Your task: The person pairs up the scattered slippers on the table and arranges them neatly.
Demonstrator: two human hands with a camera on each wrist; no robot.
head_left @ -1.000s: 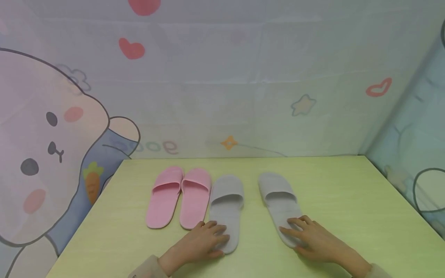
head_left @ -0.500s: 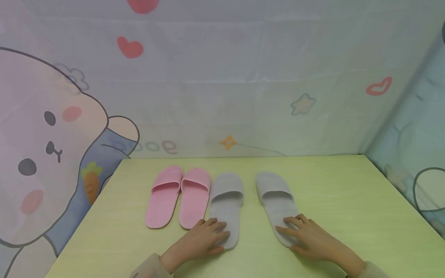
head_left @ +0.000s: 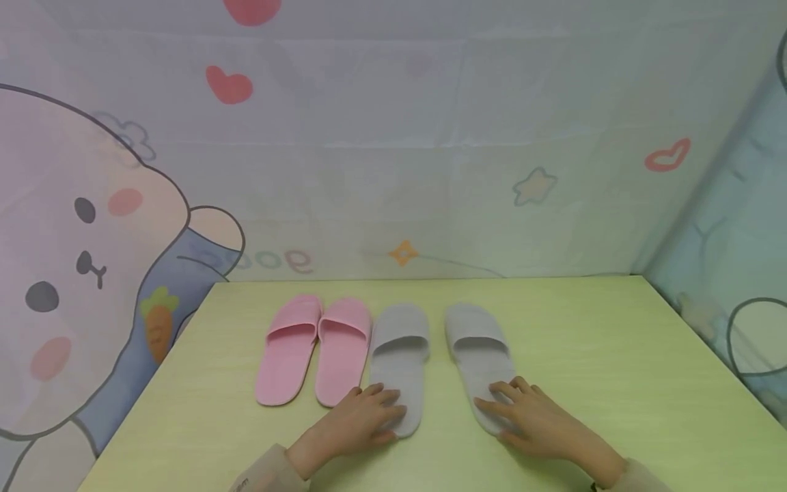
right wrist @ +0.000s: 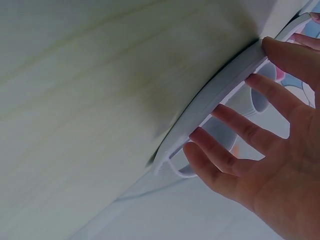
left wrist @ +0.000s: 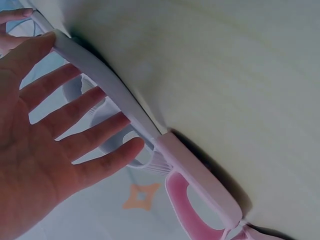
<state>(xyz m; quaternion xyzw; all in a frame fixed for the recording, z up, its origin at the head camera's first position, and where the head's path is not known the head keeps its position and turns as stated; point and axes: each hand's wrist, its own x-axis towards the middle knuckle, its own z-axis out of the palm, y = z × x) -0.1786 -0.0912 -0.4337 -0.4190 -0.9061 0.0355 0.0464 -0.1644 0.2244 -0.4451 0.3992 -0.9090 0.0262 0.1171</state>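
Note:
Two grey slippers lie toes away from me. My left hand (head_left: 363,424) rests with spread fingertips on the heel of the left grey slipper (head_left: 399,331), thumb at its back edge. On the right grey slipper (head_left: 479,328), slightly slanted with its toe leftward, my right hand (head_left: 531,424) touches the heel the same way. The left wrist view has the straight fingers (left wrist: 75,112) meeting the sole edge of the grey slipper (left wrist: 112,85). From the right wrist, fingertips line the edge of the other grey slipper (right wrist: 207,95). A gap separates the grey slippers.
Two pink slippers, one on the left (head_left: 287,365) and one on the right (head_left: 341,362), lie side by side; the latter adjoins the left grey slipper. The yellow-green table (head_left: 615,355) ends at a printed cloth backdrop (head_left: 430,137).
The right grey slipper has slid left with my right hand, narrowing the gap and lessening its slant. The left grey slipper has shifted slightly away from me; the pink slippers stay put.

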